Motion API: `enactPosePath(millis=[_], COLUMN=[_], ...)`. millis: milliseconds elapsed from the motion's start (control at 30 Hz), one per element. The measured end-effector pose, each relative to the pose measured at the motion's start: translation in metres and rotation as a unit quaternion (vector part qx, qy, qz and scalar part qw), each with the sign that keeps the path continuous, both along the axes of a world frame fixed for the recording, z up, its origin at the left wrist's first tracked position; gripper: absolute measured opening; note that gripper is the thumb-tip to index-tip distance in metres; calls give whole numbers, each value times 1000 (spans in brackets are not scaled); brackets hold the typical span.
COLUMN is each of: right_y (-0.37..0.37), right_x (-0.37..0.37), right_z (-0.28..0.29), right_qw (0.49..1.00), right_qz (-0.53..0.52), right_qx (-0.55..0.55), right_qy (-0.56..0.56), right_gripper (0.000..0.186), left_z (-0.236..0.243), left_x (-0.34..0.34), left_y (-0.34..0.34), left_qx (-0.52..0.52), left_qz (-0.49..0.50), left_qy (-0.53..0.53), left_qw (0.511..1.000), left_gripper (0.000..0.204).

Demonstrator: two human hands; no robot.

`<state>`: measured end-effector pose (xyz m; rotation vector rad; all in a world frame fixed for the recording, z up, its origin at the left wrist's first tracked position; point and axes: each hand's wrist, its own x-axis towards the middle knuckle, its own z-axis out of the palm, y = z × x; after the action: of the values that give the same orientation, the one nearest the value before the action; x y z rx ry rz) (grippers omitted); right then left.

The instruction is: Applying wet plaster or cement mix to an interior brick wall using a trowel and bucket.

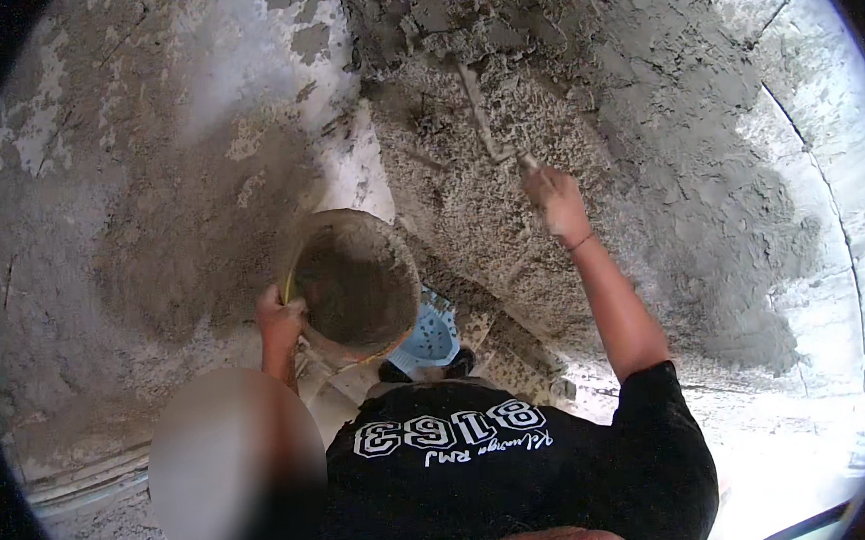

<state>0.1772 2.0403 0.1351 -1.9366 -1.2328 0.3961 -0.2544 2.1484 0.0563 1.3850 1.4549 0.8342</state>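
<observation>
My left hand (280, 323) is closed around the left edge of a round bucket (404, 262), near a thin yellow strip on its rim. The bucket is tilted so that its open mouth faces up, and wet grey mortar (354, 291) lies inside. Up and to the right, my right hand (556, 199) grips the handle of a trowel (479, 111). Its long blade shows nearly edge-on and is coated in grey, against or very close to the rough wall (531, 103). My fingers partly hide the trowel's handle.
Beneath the bucket is a light-blue squat toilet pan (435, 332) with dark specks, my feet beside it. Fresh dark mortar (475, 11) covers the upper wall. A smoother plastered wall (166, 188) stands at left; a paler cracked wall (815, 143) is at right.
</observation>
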Motion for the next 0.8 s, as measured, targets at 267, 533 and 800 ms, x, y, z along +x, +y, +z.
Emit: enactPosePath(millis=[267, 533, 800], right_y=[3, 63, 118], right_x=[-36, -17, -16], right_z=[2, -18, -28], right_qw=[995, 984, 941], right_qz=[-55, -137, -19], right_qx=[70, 78, 20], right_qy=[-50, -88, -338], right_gripper=[40, 42, 37], left_z=[-26, -34, -24], left_x=[10, -4, -16], left_y=[11, 12, 6], left_qx=[-42, -32, -7], left_qz=[-48, -48, -32], left_qy=[4, 2, 55], left_qw=[998, 998, 998], left_gripper=[30, 38, 43])
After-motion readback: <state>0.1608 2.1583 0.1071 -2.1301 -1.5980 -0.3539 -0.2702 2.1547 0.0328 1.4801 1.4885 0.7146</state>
